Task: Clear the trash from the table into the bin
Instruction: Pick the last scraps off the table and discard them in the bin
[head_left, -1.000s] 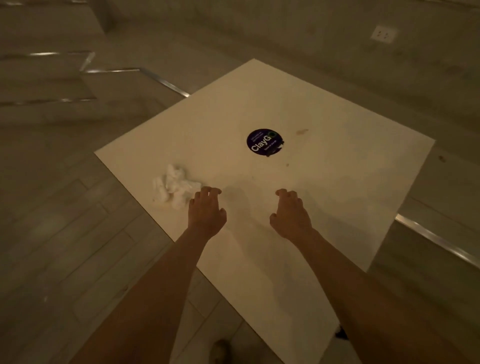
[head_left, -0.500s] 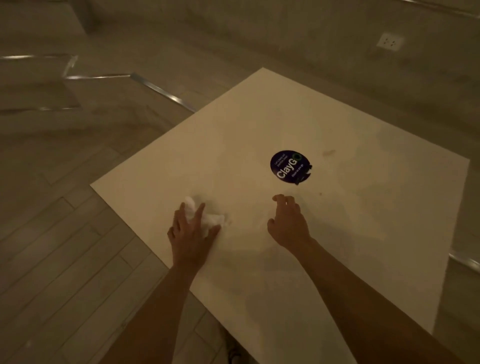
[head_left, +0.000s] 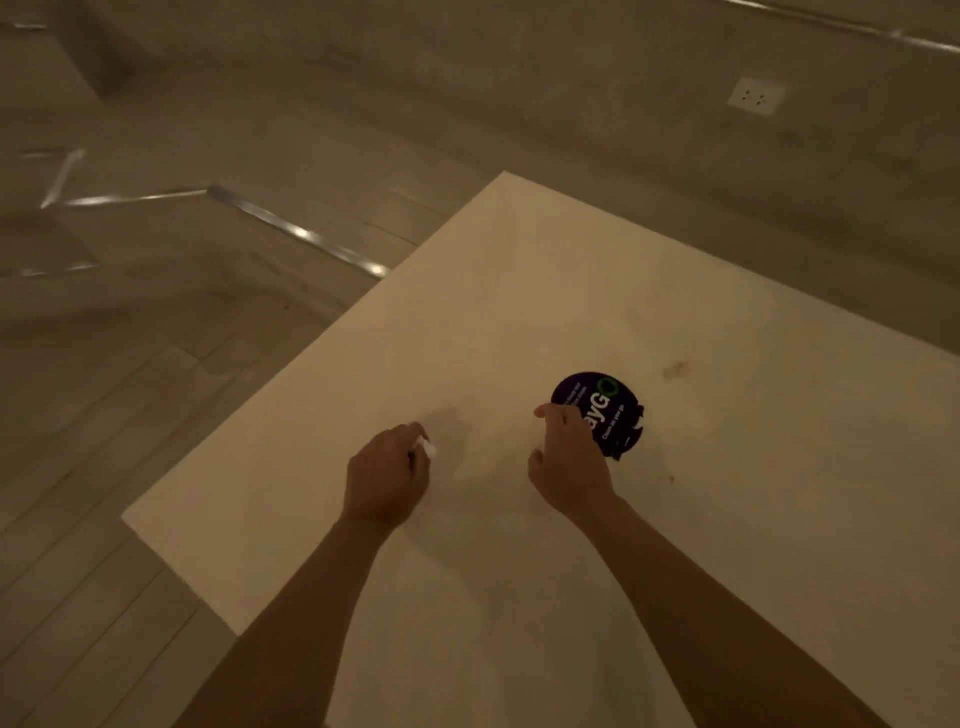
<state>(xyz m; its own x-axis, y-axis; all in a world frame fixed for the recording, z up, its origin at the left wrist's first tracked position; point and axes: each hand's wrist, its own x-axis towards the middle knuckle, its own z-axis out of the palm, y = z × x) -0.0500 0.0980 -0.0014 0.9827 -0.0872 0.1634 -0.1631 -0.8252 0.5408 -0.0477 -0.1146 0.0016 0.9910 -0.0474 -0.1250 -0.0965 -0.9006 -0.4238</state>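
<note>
A crumpled white tissue (head_left: 427, 448) is almost wholly hidden inside my left hand (head_left: 387, 475), whose fingers are curled round it; only a small white bit pokes out at the fingertips. That hand is just over the white square table (head_left: 519, 312), near its left part. My right hand (head_left: 569, 457) hovers over the table with loosely curled fingers and holds nothing. It partly covers a round dark purple sticker (head_left: 605, 408) on the tabletop. No bin is in view.
A small brown stain (head_left: 674, 369) marks the table beyond the sticker. Wood-look floor lies to the left, with a metal strip (head_left: 296, 234) running across it. A wall with a white socket (head_left: 756, 96) stands behind the table.
My left hand reached the tissue, pressed on it, then closed round it and bunched it up. My right hand drifted forward onto the sticker's edge. The view shifted left.
</note>
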